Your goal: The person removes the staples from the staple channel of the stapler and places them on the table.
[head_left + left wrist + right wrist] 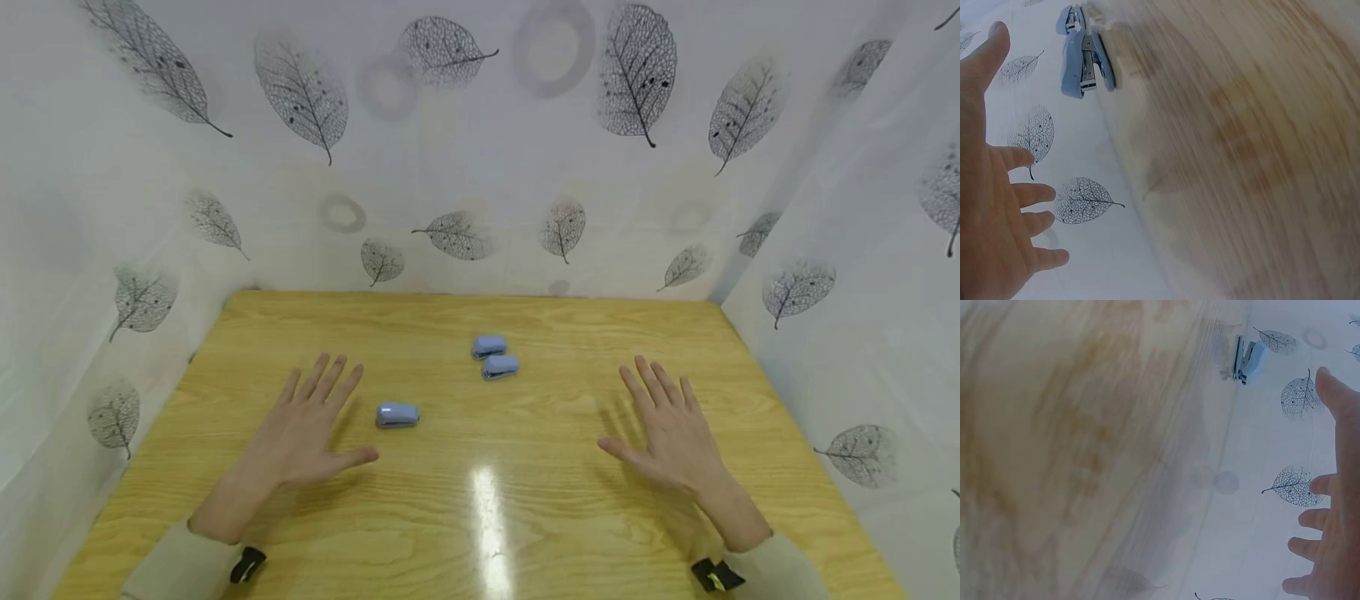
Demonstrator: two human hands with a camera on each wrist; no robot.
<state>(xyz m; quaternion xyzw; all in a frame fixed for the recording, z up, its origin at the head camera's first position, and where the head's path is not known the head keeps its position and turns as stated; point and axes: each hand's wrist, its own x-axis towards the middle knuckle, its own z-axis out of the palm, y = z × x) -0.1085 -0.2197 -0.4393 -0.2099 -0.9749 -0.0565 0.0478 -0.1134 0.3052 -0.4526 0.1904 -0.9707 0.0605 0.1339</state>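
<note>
Three small blue-grey staplers are on the wooden table. The nearest stapler (397, 415) lies just right of my left hand (303, 437), whose fingers are spread and straight, holding nothing. Farther back at the middle, two more staplers (489, 347) (500, 367) sit close together, one slightly behind the other. My right hand (667, 433) is held over the table's right side, fingers spread, with nothing in it. In the left wrist view a stapler (1085, 65) shows its metal inside beyond my thumb. The right wrist view has a stapler (1249, 359) past the right thumb.
The wood-grain table (540, 517) has a bright light reflection near its front. White sheeting (487, 167) printed with grey leaves rises along the back and both sides. Dark straps (247, 565) are at the sleeve cuffs.
</note>
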